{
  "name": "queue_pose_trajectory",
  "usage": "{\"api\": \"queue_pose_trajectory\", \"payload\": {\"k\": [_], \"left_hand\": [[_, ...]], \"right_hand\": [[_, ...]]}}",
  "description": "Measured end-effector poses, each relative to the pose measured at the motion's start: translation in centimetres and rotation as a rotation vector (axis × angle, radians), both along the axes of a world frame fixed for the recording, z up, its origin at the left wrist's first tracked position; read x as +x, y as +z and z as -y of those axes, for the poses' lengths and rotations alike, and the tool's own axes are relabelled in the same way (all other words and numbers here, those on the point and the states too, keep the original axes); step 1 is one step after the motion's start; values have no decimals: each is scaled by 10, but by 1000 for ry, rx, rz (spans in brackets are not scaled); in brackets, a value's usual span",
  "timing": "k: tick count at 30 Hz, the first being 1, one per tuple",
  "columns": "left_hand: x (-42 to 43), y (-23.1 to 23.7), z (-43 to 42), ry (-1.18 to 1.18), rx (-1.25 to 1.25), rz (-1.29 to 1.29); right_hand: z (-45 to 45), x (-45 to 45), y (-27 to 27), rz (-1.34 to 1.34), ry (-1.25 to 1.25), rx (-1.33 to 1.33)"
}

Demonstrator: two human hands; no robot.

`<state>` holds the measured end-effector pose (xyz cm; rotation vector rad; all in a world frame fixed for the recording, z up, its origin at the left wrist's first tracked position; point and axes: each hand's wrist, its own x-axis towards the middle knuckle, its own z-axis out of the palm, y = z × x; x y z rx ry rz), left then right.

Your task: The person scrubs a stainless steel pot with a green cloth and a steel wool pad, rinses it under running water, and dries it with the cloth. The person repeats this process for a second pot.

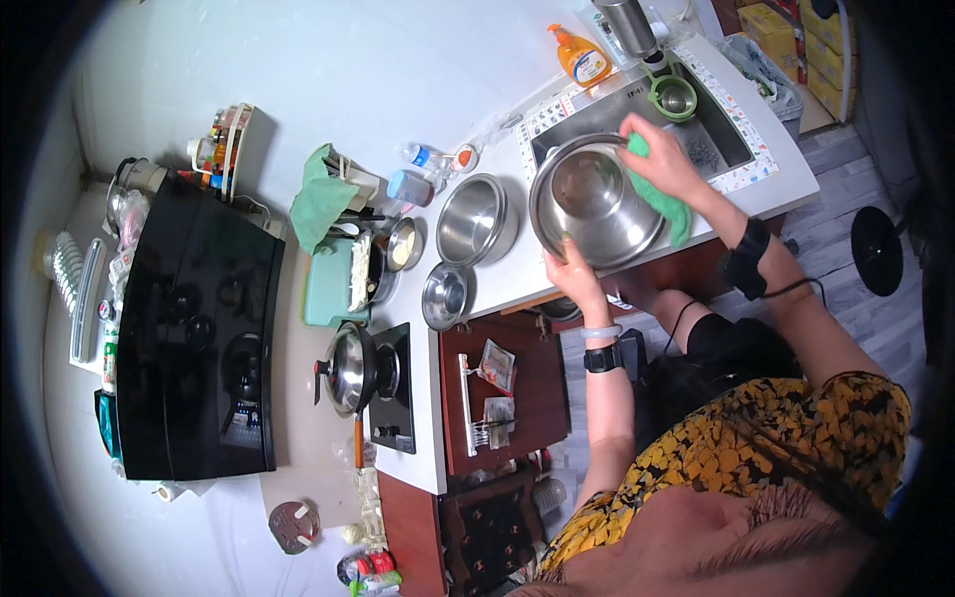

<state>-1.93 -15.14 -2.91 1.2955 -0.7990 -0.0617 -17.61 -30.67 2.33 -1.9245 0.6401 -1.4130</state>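
Observation:
A large stainless steel bowl [597,231] is held up over the counter beside the sink, its inside facing me. My left hand [574,272] grips its rim at the lower left, thumb on the inside. With my right hand [660,157] I hold a green cloth [668,209] against the upper right rim, and the cloth hangs down along the bowl's side. Left of it on the counter sit nested steel basins [477,220] and a smaller steel bowl [445,296]. The hands touch neither of these.
The sink [597,123] has a green-rimmed strainer [674,98] under the faucet [627,26]. An orange soap bottle [580,57] stands behind it. A lidded wok [349,369] sits on the stove [399,422]. A cabinet door [515,410] hangs open below the counter [515,283].

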Motion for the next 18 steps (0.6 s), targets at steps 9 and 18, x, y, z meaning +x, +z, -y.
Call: {"api": "queue_pose_trajectory", "payload": {"k": [9, 18], "left_hand": [[23, 80, -22, -96, 437, 516], [22, 68, -12, -176, 219, -82]], "right_hand": [[-30, 22, 85, -382, 109, -860], [-10, 31, 64, -134, -158, -748]]}}
